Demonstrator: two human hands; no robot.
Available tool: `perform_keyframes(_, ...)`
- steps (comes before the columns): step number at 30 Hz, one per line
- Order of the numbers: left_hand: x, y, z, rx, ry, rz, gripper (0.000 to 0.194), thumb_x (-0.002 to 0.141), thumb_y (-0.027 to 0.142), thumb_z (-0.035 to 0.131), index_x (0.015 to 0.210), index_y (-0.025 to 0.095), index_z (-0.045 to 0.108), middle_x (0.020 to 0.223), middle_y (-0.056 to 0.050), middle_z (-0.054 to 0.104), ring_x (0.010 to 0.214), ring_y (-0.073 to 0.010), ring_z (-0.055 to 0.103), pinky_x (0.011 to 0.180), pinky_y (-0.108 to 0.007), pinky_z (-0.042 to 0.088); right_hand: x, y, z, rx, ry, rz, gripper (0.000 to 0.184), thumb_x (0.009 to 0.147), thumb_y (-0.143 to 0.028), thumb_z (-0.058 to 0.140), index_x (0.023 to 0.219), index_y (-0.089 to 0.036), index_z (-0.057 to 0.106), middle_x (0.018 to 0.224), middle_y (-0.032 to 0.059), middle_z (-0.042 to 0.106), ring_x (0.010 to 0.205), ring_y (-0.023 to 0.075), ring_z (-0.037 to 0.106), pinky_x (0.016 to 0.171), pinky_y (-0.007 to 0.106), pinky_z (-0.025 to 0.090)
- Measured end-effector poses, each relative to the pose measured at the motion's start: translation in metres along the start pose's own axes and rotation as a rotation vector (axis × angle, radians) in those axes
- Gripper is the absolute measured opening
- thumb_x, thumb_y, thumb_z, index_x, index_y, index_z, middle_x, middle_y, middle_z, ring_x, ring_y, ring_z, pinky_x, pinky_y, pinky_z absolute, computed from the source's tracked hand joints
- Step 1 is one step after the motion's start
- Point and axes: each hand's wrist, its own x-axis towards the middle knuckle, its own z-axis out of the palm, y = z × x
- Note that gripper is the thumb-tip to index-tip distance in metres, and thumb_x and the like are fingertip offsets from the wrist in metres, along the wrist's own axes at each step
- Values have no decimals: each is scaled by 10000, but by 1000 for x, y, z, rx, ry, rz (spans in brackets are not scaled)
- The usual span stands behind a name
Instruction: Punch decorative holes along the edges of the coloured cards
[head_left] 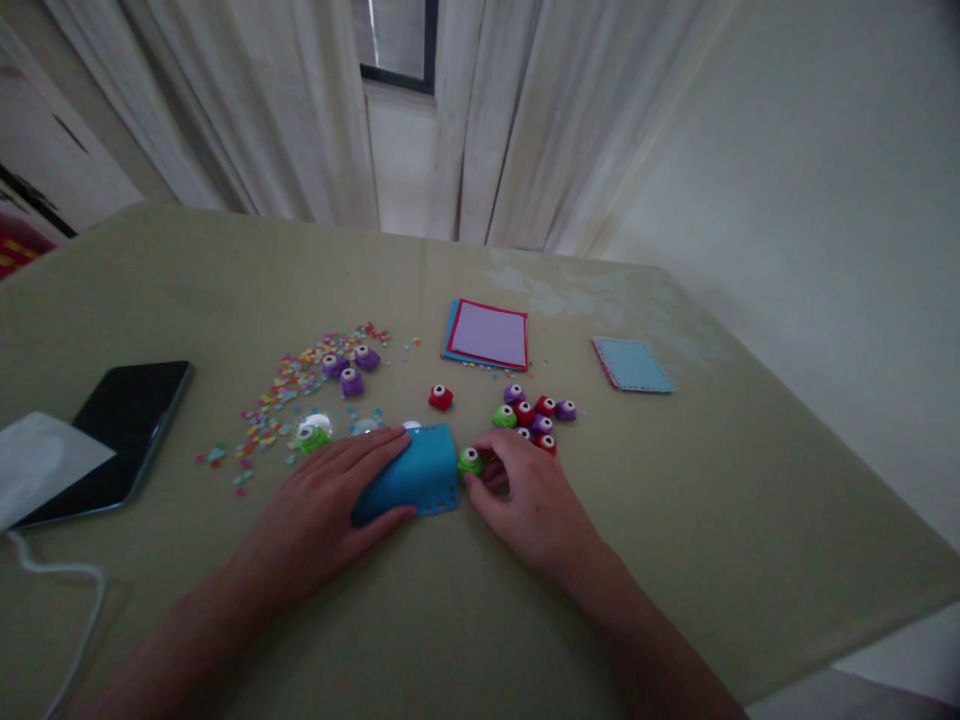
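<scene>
A sheet of blue paper point(417, 470), bent into a curve, has a row of small punched holes along its right edge. My left hand point(330, 490) is closed over its left part, thumb at the near side and fingers across the top. At the right edge, my right hand point(529, 495) pinches a small green paper punch point(470, 461) between thumb and fingers. The punch touches or nearly touches the sheet; whether paper is inside its slot I cannot tell. Just beyond my right hand lies a cluster of purple, red and green punches point(524, 412), partly hidden by it.
A red punch point(441, 397), several purple punches point(351, 382) and a green punch point(311, 436) lie beyond the sheet. Confetti point(289, 380) spreads leftward. Stacked coloured squares point(489, 335) and a light blue square point(634, 365) are farther off. A tablet point(142, 410) and white cable point(90, 570) sit left.
</scene>
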Motion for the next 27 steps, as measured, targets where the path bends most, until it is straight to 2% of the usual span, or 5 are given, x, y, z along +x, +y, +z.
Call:
perform_keyframes(5, 1, 0, 1, 17, 9, 0, 691, 1026, 657, 609, 1601, 294, 488, 1572, -85, 622, 1371, -349, 643, 1144, -539, 506, 0, 0, -2, 33, 6, 7, 200, 875, -124, 700, 1047, -213, 649, 970, 51, 731, 830, 203, 706, 754, 319, 560)
perform_keyframes(16, 2, 3, 0, 32, 6, 3, 715, 1029, 677, 593, 1602, 265, 472, 1564, -109, 626, 1368, -350, 643, 1139, -510, 503, 1, -1, -3, 85, -3, 18, 244, 853, -95, 709, 1050, -216, 631, 977, 41, 738, 869, 208, 714, 790, 322, 549)
perform_keyframes(27, 2, 4, 3, 88, 43, 9, 765, 1038, 654, 588, 1640, 225, 391, 1574, -135, 605, 1398, -349, 610, 1158, -518, 495, 0, 1, -2, -3, -45, -92, 285, 842, -59, 699, 1075, -205, 625, 1065, 52, 684, 916, 211, 656, 810, 325, 502)
